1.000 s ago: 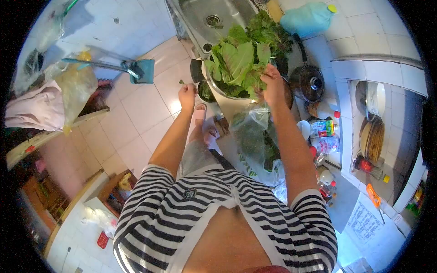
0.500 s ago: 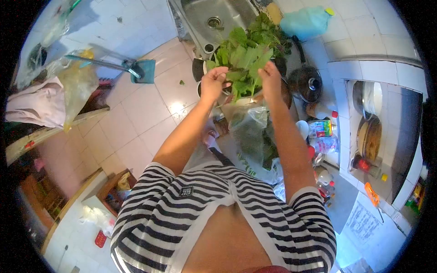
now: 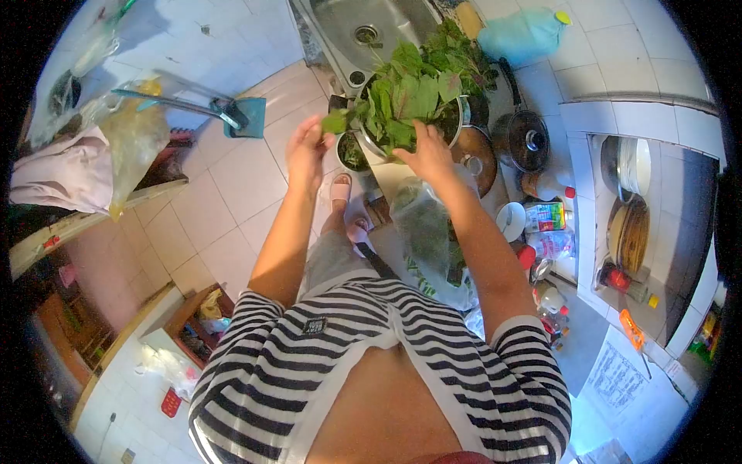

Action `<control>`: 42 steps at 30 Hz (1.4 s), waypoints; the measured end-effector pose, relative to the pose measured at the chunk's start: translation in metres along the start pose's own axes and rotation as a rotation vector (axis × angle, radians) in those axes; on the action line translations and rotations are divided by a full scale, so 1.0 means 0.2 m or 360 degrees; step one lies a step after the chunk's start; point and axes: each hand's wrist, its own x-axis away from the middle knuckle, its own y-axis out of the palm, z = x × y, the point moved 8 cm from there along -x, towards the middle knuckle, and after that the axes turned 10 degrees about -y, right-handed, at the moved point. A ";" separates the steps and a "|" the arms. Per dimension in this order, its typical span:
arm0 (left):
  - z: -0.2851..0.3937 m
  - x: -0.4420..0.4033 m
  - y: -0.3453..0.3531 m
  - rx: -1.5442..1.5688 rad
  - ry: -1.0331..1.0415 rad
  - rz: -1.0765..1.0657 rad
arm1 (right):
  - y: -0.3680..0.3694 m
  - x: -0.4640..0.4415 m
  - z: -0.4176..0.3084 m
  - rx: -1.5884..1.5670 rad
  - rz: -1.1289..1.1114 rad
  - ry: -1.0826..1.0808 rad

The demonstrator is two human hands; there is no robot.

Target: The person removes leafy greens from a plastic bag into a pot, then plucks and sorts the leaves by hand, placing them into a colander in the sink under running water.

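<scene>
Off to the left of the greens, my left hand point(image 3: 307, 151) is closed on a leafy sprig point(image 3: 335, 121) pinched at its fingertips. My right hand point(image 3: 430, 157) rests at the near edge of a heap of leafy greens point(image 3: 410, 97), thumb and fingers apart, touching the leaves. A round bowl point(image 3: 461, 116) with a pale rim holds the heap. Below and left of it, a small container point(image 3: 341, 154) has leaf bits inside. Under my right forearm hangs a clear plastic bag point(image 3: 417, 224), with some green showing in it.
A steel sink point(image 3: 325, 19) lies beyond the greens. To the right are a lidded black pan point(image 3: 519, 143), a brown round lid point(image 3: 473, 151), a white bowl point(image 3: 511, 220) and a blue bag point(image 3: 522, 37). A blue dustpan point(image 3: 249, 117) stands on the tiled floor at left.
My left hand has moved left, away from the heap, with a sprig in its fingers. My right hand has shifted left, and its fingers have spread at the heap's near edge.
</scene>
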 end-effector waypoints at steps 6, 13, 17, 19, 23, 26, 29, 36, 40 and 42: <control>-0.26 -0.11 -0.53 -0.0237 0.0180 0.0518 | 0.15 -0.01 0.28 -0.0697 0.0384 -0.0069; -0.71 -0.40 -0.47 -0.0867 -0.0535 0.0305 | -0.08 -0.04 0.40 -0.0973 0.0627 0.0289; -0.64 -0.34 -0.32 -0.1622 -0.0082 0.0148 | -0.21 -0.04 0.12 0.0110 0.0778 -0.0161; -0.62 -0.32 -0.29 -0.1456 -0.0104 -0.0012 | 0.02 -0.06 0.09 -0.0395 0.0071 0.0318; -0.47 -0.20 -0.23 -0.0763 -0.0077 0.0066 | 0.20 -0.09 0.13 -0.0302 -0.0067 0.0214; -0.34 -0.07 -0.16 -0.0739 -0.0002 0.0088 | -0.09 -0.07 0.26 -0.0613 0.0669 0.0196; -0.25 0.01 -0.09 -0.0864 0.0079 0.0104 | -0.18 -0.07 0.37 -0.0561 0.0570 0.0200; -0.09 0.09 0.34 -0.1575 0.0852 0.0009 | -0.02 -0.28 0.05 -0.0422 0.0565 0.0302; -0.11 0.06 0.43 -0.2241 0.0892 0.0070 | 0.19 -0.40 0.23 -0.0496 0.0403 0.0316; -0.08 0.03 0.39 -0.2156 0.1007 0.0045 | 0.17 -0.36 0.38 -0.0959 0.0442 0.0447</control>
